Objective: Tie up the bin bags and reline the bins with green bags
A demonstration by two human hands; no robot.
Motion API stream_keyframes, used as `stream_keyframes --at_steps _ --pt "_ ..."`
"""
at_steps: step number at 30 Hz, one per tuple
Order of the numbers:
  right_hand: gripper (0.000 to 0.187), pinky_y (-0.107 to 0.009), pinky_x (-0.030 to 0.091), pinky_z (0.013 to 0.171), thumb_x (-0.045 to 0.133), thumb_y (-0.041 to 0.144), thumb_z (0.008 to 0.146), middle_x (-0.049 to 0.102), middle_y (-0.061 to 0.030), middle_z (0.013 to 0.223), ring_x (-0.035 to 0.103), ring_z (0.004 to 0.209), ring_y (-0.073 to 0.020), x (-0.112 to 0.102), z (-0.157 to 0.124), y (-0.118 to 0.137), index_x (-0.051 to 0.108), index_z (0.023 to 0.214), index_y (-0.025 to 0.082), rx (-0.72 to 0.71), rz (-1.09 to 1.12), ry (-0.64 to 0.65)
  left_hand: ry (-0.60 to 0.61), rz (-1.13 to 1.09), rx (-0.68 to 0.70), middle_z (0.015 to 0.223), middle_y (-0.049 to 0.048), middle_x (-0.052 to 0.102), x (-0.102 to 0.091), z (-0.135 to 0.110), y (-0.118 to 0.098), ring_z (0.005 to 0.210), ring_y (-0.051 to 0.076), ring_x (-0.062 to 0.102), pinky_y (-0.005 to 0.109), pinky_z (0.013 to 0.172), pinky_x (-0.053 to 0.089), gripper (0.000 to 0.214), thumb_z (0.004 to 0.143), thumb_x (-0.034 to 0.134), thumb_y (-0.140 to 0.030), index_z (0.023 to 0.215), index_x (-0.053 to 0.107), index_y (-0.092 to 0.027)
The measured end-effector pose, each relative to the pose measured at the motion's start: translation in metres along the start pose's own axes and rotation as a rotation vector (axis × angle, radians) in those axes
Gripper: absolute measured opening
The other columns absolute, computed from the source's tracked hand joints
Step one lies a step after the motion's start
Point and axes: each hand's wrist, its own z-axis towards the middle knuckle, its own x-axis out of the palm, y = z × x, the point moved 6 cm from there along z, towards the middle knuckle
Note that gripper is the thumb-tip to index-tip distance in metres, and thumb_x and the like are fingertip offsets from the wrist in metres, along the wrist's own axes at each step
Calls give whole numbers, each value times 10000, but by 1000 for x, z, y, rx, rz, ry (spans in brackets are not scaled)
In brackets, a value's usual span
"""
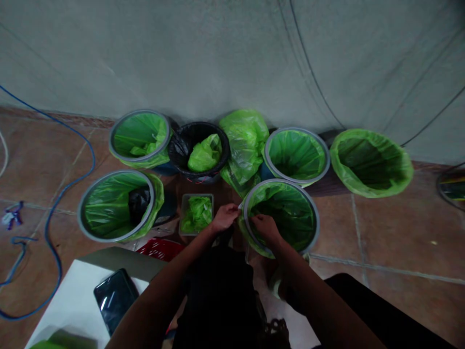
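A trash bin [317, 227] with a grey rim stands in front of me, lined with a green bin liner [290, 206] folded over its edge. My left hand [225, 217] is at the left outside of the rim, its fingers pinched on the liner's edge; a small whitish bit shows at the fingertips. My right hand [266, 227] reaches over the near side into the opening, fingers closed at the liner just inside the left rim. What lies deep in the bin is too dark to tell. Left of my left hand sits a clear plastic tub [180, 228] of crumpled green plastic.
Other lined bins [140, 111] [116, 240] [298, 130] [372, 133] and a black-lined bin [173, 145] stand along the wall. A puffed green bag [245, 131] lies between them. A phone [116, 295] rests on a white surface [69, 291]; a blue hose [51, 218] curves left.
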Motion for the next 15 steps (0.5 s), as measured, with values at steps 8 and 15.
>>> stream_keyframes --at_steps 8,15 --pt "328 -245 421 653 480 382 815 690 -57 744 604 700 -163 -2 14 19 695 751 143 -94 50 3 31 -42 -1 674 -20 605 0 -5 -4 640 113 567 213 591 469 155 742 649 -323 775 630 -173" --pt "355 -265 466 711 494 376 847 738 -85 878 649 777 -188 -16 6 -2 740 929 134 -68 8 -43 -15 32 -19 679 -17 624 -3 -8 0 618 112 579 216 595 470 129 743 629 -298 781 637 -175"
